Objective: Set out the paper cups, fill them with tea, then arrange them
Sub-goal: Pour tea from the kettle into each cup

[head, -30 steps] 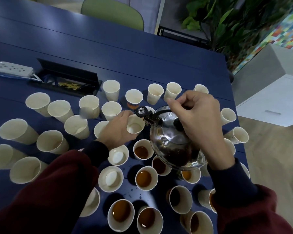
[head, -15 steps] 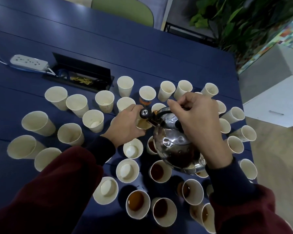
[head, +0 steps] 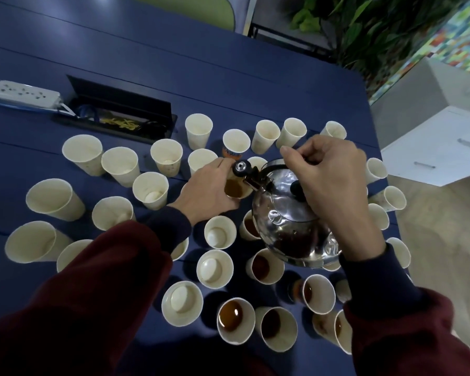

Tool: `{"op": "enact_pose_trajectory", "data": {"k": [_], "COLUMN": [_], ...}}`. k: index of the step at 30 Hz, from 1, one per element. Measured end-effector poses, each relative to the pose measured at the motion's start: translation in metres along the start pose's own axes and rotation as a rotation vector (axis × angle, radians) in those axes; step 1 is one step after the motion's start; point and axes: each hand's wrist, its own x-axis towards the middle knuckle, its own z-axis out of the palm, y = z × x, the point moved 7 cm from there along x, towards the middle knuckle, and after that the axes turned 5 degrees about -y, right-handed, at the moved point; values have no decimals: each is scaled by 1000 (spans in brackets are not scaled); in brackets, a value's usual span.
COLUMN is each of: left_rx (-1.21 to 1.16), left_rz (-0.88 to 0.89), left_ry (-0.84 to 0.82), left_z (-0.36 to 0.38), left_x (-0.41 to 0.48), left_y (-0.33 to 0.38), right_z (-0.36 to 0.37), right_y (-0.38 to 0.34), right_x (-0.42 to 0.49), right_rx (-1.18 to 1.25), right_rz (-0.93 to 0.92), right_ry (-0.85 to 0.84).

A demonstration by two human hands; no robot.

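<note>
- Nearest: filled cups (head: 235,320) hold brown tea; empty cups (head: 182,302) stand just left of them.
- Right hand (head: 329,180) is clenched round the handle of the kettle (head: 291,213), which is tilted leftward, its belly above filled cups. Judgement: hold it high to avoid knocking any.
- Left hand (head: 209,191) wraps the target cup (head: 235,188) under the spout (head: 242,169); the cup is partly full. Grip lightly, since a paper wall buckles.
- Judgement: level the kettle before tea nears the rim.
- Far: back-row cups (head: 198,130) stand upright on the blue table (head: 147,63), unfilled.
</note>
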Motion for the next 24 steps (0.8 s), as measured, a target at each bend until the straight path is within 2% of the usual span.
{"op": "enact_pose_trajectory", "data": {"k": [10,15,18,22,24], "left_rx": [-14,248,420,515,478], "left_rz": [-47,-63,-93,-81,-88], "left_ry": [-85,-236,-249,-254,-278], "left_z": [18,36,39,43,46], "left_x": [11,20,22,21,19], "left_y": [-8,-14,-16,-20,-22], "right_z": [-4,-6,-7,-7,-8], "right_y": [14,17,20,22,21], "right_x": [-6,-6,-5,-6,-8], "right_rx": [58,96,102,134,141], "right_rz": [92,97,106,108,105], "right_ry": [41,56,54,50,50]}}
